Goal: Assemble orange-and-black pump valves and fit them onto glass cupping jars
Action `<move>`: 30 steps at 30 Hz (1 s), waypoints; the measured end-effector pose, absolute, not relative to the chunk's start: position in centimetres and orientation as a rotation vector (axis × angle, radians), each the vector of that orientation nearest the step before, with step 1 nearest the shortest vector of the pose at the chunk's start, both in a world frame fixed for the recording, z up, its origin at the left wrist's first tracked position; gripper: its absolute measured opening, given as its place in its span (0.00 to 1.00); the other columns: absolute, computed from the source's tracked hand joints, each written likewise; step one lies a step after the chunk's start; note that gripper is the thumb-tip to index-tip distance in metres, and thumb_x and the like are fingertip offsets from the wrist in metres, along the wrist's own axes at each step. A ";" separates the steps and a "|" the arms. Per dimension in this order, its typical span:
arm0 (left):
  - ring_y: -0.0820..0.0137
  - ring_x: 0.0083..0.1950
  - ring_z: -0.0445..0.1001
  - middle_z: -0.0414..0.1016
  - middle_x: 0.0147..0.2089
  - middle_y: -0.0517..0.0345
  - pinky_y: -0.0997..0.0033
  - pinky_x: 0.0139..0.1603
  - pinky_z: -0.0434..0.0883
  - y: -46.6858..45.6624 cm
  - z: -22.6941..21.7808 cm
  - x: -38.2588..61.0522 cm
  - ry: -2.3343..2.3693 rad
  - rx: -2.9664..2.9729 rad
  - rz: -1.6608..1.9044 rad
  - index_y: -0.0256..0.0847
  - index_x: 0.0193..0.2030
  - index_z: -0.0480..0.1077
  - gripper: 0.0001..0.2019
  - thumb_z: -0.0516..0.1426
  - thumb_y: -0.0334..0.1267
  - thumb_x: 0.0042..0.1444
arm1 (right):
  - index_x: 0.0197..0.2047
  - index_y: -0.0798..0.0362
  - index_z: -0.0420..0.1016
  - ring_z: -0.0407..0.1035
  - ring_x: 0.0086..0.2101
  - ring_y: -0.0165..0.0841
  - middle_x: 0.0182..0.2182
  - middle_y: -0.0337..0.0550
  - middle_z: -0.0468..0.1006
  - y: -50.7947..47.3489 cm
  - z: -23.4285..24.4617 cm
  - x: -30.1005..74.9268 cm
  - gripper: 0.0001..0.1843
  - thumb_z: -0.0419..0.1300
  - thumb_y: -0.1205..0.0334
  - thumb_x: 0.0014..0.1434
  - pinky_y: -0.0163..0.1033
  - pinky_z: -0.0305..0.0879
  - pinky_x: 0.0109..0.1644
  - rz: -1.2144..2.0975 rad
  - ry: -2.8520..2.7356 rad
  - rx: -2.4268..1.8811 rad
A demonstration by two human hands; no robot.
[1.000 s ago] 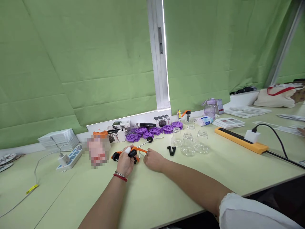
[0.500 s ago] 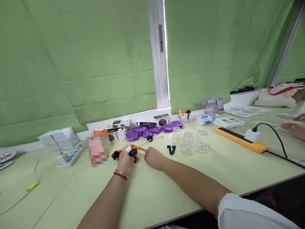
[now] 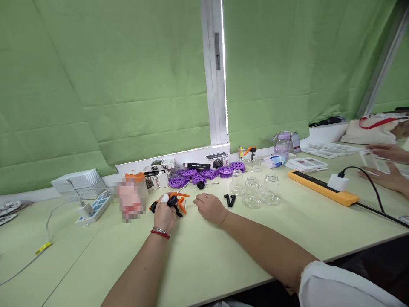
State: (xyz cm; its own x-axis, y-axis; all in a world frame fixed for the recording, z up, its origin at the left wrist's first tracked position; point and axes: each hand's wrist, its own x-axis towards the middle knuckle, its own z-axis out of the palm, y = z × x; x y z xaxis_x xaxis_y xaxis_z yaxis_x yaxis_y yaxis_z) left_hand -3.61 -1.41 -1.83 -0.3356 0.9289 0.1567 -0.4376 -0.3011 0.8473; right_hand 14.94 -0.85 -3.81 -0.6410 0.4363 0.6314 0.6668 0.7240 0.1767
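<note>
My left hand is closed around orange-and-black plastic parts with lever-like arms; several overlap, so I cannot tell how many are in the grip. Just right of them is my right hand, its fingers curled downward and apart from the orange lever. Whether anything sits under its fingertips is hidden. Behind the hands lies a thin metal rod with a round black end. Two short black angled pieces rest to the right of my right hand, near several clear glass jars.
Purple wheel-shaped pieces and printed boxes line the back. At left are a white power strip and a white stack. An orange power strip lies right, near another person's hands.
My right hand has let go of the orange lever and drawn slightly right. My left hand has shifted slightly left with its parts. The other person's hands have come further into view, handling a clear sheet-like piece.
</note>
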 end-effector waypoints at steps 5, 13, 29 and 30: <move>0.75 0.24 0.66 0.68 0.26 0.61 0.75 0.26 0.62 -2.3 -2.0 -2.2 0.999 1.000 1.591 0.38 0.36 0.68 0.09 0.54 0.42 0.54 | 0.42 0.55 0.69 0.66 0.41 0.35 0.38 0.49 0.73 -1.7 -1.9 15.2 0.13 0.47 0.72 0.59 0.41 0.65 0.45 -0.106 -1.822 -0.730; 0.70 0.32 0.70 0.73 0.31 0.56 0.72 0.28 0.64 -4.2 -2.3 0.8 0.838 1.114 1.255 0.36 0.38 0.70 0.13 0.56 0.45 0.52 | 0.39 0.54 0.70 0.68 0.34 0.32 0.35 0.45 0.73 -2.4 -0.7 14.3 0.08 0.51 0.63 0.59 0.37 0.67 0.38 0.410 -1.514 -0.765; 0.67 0.37 0.71 0.74 0.33 0.56 0.69 0.34 0.68 -4.1 -3.2 0.9 0.676 1.030 1.173 0.38 0.32 0.70 0.08 0.58 0.42 0.52 | 0.37 0.54 0.70 0.68 0.26 0.29 0.28 0.38 0.72 -2.1 -1.8 13.1 0.07 0.55 0.62 0.56 0.35 0.68 0.32 0.843 -1.442 -0.734; 0.67 0.37 0.71 0.74 0.33 0.56 0.69 0.35 0.69 -4.0 -3.2 0.8 0.681 1.022 1.175 0.38 0.32 0.70 0.08 0.59 0.42 0.52 | 0.37 0.54 0.71 0.69 0.27 0.29 0.29 0.39 0.73 -2.2 -1.8 13.1 0.07 0.55 0.63 0.55 0.36 0.68 0.33 0.821 -1.481 -0.766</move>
